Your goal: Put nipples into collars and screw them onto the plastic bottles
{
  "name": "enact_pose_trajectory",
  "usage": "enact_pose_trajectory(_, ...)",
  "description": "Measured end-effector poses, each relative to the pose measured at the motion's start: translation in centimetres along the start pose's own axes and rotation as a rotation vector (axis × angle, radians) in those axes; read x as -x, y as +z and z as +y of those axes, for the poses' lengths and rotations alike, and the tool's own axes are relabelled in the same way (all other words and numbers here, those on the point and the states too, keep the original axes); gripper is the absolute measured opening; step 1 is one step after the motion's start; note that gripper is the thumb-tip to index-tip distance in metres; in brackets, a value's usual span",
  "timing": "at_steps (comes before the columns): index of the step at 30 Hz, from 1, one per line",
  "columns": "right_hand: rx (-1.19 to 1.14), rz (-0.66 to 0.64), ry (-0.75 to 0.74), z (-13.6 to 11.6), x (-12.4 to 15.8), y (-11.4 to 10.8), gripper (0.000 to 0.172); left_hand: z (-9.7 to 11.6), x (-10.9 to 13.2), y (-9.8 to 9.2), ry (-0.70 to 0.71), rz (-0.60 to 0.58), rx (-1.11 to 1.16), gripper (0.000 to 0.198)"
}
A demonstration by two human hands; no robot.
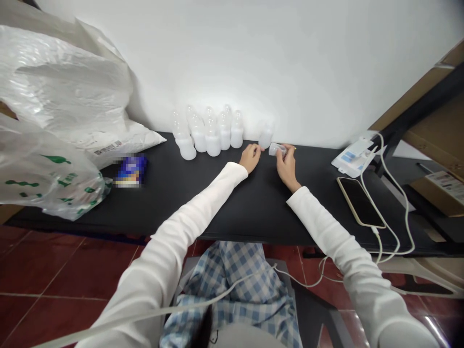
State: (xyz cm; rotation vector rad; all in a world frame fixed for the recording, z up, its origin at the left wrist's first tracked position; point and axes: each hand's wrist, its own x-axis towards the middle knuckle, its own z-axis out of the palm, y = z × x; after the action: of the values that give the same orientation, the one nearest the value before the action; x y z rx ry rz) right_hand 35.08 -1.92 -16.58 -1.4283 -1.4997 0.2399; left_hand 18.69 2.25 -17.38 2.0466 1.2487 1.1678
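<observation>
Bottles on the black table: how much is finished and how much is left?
Finished, it seems: a tight group of white bottles stands upright by the white wall. In hand: the right hand holds a small clear piece. Left, perhaps: one bottle stands apart, near the left hand. I can't tell whether more wait elsewhere.

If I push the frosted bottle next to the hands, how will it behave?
The frosted bottle is probably light, since its walls look thin and translucent. Standing upright with a narrowing top, it may tip easily, then roll.
</observation>
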Motion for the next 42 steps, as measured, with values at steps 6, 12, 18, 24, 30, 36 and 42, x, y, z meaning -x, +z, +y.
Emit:
enact_pose_trajectory(6,-0.121,-0.027,0.062,-0.6,0.6,0.1,0.055,1.1,3.3,-1.7,0.012,-0.104,0.393,0.021)
enact_pose_trajectory(12,-0.154,-0.065,0.078,-1.2,1.1,0.3,0.056,1.2,3.1,-1.7,-0.059,-0.093,0.509,0.01)
enact_pose_trajectory(18,-0.203,-0.129,0.052,-1.4,1.2,0.5,0.057,0.9,2.7,-1.6,-0.153,-0.068,0.642,0.01)
enact_pose_trajectory(24,-0.308,-0.257,-0.038,-1.2,1.0,0.3,0.058,0.7,2.5,-1.8,-0.129,-0.051,0.674,0.015)
enact_pose_trajectory(30,-0.397,-0.339,-0.036,-1.0,0.8,0.1,0.053,-0.1,2.0,-1.9,-0.178,-0.101,0.691,0.017)
enact_pose_trajectory(36,-0.453,-0.423,-0.036,-0.7,0.6,-0.2,0.051,-0.9,1.5,-2.4,-0.12,-0.163,0.656,0.016)
enact_pose_trajectory(42,-0.451,-0.455,-0.054,-0.4,0.4,-0.6,0.05,-0.6,1.6,-3.1,-0.08,-0.155,0.564,0.016)
